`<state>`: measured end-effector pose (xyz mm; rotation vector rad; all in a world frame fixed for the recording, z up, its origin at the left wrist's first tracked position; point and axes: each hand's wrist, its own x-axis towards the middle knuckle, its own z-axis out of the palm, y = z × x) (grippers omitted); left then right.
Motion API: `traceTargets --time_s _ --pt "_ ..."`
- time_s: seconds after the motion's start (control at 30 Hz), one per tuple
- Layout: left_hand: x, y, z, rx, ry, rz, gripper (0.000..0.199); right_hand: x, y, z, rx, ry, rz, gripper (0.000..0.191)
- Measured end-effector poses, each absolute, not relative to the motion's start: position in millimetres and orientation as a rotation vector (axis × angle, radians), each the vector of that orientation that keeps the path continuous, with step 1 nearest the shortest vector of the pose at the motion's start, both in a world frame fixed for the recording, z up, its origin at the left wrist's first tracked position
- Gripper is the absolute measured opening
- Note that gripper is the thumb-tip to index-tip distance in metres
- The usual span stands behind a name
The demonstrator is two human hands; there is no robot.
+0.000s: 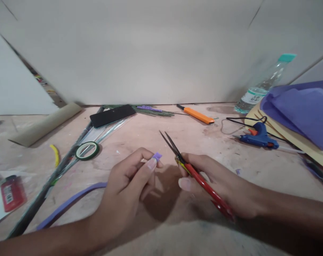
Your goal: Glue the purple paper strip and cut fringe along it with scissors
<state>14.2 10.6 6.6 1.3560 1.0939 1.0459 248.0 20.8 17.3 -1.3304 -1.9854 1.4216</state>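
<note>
Between the thumb and fingers of my left hand (pixel 133 177) is pinched the end of a purple paper strip (pixel 157 156). A longer purple strip (pixel 70 201) curves over the table to the left of that wrist; whether the two are one piece is hidden by the hand. My right hand (pixel 211 177) is wrapped round a pair of red-handled scissors (pixel 201 179). Their dark blades are slightly apart, pointing up and left, with nothing between them. A small gap separates the blades from the purple end.
A green tape roll (pixel 87 151), black phone (pixel 112 116) and cardboard tube (pixel 45 125) lie left. Purple-flowered stems (pixel 150 108) and an orange cutter (pixel 198 115) lie at the back. Rightward are a blue glue gun (pixel 259 138), a bottle (pixel 265 85) and purple sheets (pixel 305 110). A red lighter (pixel 12 193) is near left.
</note>
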Motion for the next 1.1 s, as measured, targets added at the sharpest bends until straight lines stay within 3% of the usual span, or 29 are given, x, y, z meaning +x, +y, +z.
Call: traceTargets --time_s 0.13,0.5,0.87,1.1 --pt "9.7 8.6 1.6 1.185 1.103 1.049 0.031 245.9 11.9 21.7 -1.296 -2.062 1.429 0.054" --pt "17.3 5.7 11.4 1.311 1.066 0.985 0.037 242.6 2.1 18.4 -1.091 -1.998 1.584 0.046" --pt "20.6 2.2 15.5 1.469 1.095 1.012 0.033 238.8 -1.7 16.3 -1.302 -2.141 1.225 0.065" --pt "18.1 -2.3 14.0 1.490 1.100 1.034 0.030 240.4 -3.4 9.7 -1.240 -2.191 1.046 0.058"
